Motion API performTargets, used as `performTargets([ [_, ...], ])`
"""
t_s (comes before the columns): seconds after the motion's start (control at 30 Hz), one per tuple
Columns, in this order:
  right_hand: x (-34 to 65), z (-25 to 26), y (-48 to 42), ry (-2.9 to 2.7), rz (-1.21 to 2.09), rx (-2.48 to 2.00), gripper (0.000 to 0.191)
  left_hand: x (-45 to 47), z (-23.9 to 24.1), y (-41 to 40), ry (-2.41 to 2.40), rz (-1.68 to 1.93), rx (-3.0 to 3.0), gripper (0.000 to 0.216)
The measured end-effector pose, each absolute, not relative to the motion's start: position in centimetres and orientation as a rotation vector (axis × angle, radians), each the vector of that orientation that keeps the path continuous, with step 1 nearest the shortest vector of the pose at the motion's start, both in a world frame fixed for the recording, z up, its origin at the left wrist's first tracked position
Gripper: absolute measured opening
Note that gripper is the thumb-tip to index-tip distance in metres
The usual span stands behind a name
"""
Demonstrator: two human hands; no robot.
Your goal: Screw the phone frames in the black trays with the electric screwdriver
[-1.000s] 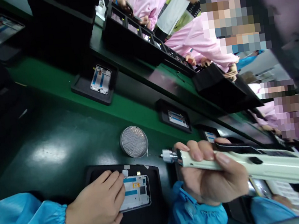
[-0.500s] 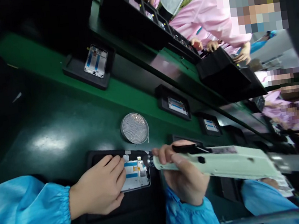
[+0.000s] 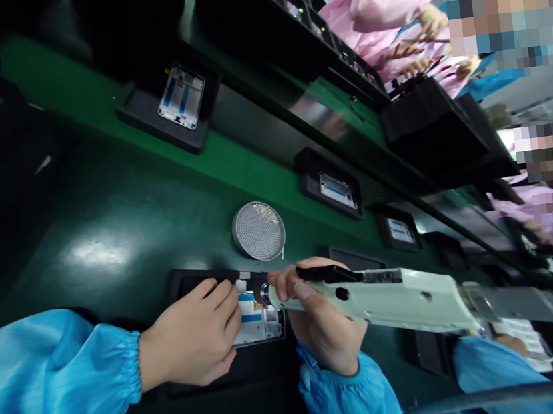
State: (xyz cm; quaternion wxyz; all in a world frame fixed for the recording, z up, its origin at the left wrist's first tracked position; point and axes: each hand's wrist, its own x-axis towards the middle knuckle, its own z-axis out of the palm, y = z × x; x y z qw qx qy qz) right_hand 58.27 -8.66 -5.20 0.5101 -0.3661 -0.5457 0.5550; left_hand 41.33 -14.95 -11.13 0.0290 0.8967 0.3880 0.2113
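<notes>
A silver phone frame (image 3: pixel 259 332) with blue strips and an orange flex piece lies in a black tray (image 3: pixel 179 277). My left hand (image 3: pixel 196 334) covers its left end, fingers at the upper edge and thumb near the lower one, steadying it. My right hand (image 3: pixel 323 322) is wrapped around a pale green electric screwdriver (image 3: pixel 399 299), its black lever under the fingers. The screwdriver's tip points left, over the upper part of the frame beside my left fingertips; whether it touches, I cannot tell. Just beyond stands a round dish (image 3: pixel 259 231) with a holed plate and small shiny bits.
Along the green belt (image 3: pixel 251 163) sit black trays with phone frames, one at upper left (image 3: pixel 182 97), others at centre (image 3: pixel 337 189) and right (image 3: pixel 400 229). Dark boxes (image 3: pixel 432 121) and co-workers in pink (image 3: pixel 377 0) are across the line. A blue sleeve (image 3: pixel 492 362) shows at lower right.
The screwdriver has shifted left along the phone frame, its tip now near my left fingers. My left hand stays on the frame. The whole view has moved slightly.
</notes>
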Motion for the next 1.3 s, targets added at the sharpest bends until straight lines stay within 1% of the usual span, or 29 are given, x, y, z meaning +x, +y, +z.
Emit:
performTargets([
  [0.57, 58.4, -5.5, -9.0, -1.352, 1.324, -0.882, 0.025, 41.4, -11.2, -15.0, 1.195, 0.657, 2.775, 0.051],
  [0.87, 58.3, -5.9, -9.1, -1.386, 1.287, -0.903, 0.015, 41.4, -11.1, -15.1, 1.196, 0.652, 2.775, 0.052],
  [1.13, 58.3, -6.5, -9.2, -1.388, 1.295, -0.895, 0.017, 41.5, -10.7, -14.9, 1.219, 0.561, 2.758, 0.056],
  [1.23, 58.4, -6.0, -8.9, -1.381, 1.310, -0.898, 0.019, 41.7, -10.7, -14.9, 1.236, 0.543, 2.750, 0.055],
  [1.3, 59.0, -4.9, -8.3, -1.342, 1.259, -0.910, 0.018, 41.9, -10.5, -15.1, 1.262, 0.562, 2.770, 0.050],
])
